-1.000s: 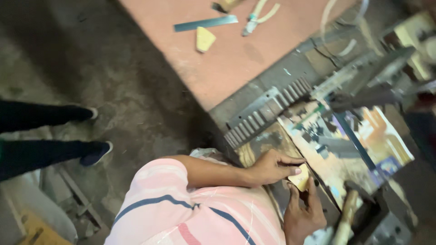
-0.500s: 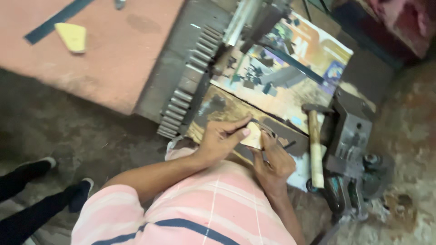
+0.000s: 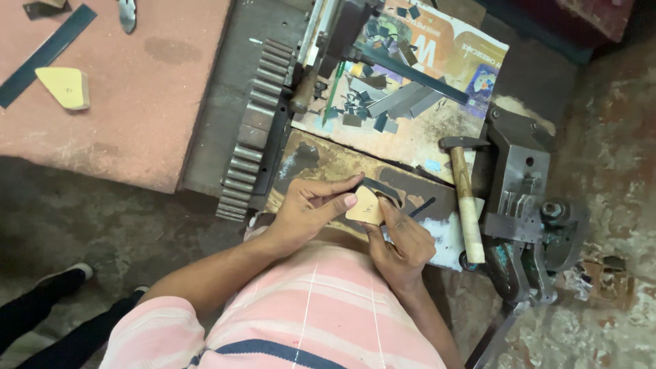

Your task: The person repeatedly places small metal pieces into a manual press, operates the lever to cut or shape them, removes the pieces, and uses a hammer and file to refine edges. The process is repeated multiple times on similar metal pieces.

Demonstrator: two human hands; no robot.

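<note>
Both hands meet over a small tan wedge-shaped piece (image 3: pixel 364 206), held just above the worn wooden tabletop (image 3: pixel 321 160) in front of the person's chest. The left hand (image 3: pixel 309 205) has its grip closed on the piece from the left, thumb stretched along the near edge and fingers curled over the far side; the right hand (image 3: pixel 403 239) is clamped on it from below and right, thumb pressing the flat face. A thin dark strip (image 3: pixel 383 188) curves round the piece's upper right edge, and it seems to be pressed against it, though the contact is partly hidden by the fingers. The piece looks light and stiff, probably wood or dense fibre, with a smooth face that could slip under a loose pinch; its flat faces and thick blunt end give the surest hold, the tapered tip the poorest. The strip looks thin and springy, likely sheet metal with sharp edges, better held by its flats. A wooden-handled hammer (image 3: pixel 466 205) lies just right of the hands, beside a heavy grey metal press (image 3: pixel 523 184). A toothed metal rack (image 3: pixel 254 130) runs up the left, dark metal offcuts (image 3: pixel 383 102) lie on printed cardboard (image 3: pixel 444 61) beyond, and another tan wedge (image 3: pixel 65 87) rests well apart on the reddish board (image 3: pixel 143 89).
</note>
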